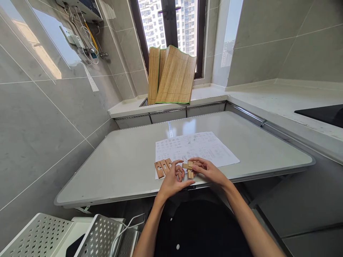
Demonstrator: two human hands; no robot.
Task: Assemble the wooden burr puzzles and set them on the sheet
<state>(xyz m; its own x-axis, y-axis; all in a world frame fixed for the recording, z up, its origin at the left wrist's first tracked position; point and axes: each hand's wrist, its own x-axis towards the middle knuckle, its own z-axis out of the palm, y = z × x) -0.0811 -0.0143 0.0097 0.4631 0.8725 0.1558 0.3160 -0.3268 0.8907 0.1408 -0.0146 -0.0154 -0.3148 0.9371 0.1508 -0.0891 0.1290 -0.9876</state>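
A small cross-shaped wooden block puzzle [190, 174] is raised just above the table's near edge. My right hand [210, 172] pinches it from the right between thumb and fingers. Cupped on the left side, my left hand [171, 181] has its fingers bent and apart, with the thumb stretched out below the puzzle. Its fingertips are close to the puzzle's left arm; whether they touch it I cannot tell. Several flat wooden pieces with cut-out slots [159, 170] lie side by side left of my left hand, partly covered by it. Beneath them spreads a printed paper sheet [200, 146] with rows of small diagrams.
The white folding table [120, 160] has a rounded metal edge. Behind it runs a white counter [209, 92] with a folded bamboo mat [177, 75] leaning at the window. White perforated baskets [99, 235] stand low on the left. A black panel [324, 113] lies on the right counter.
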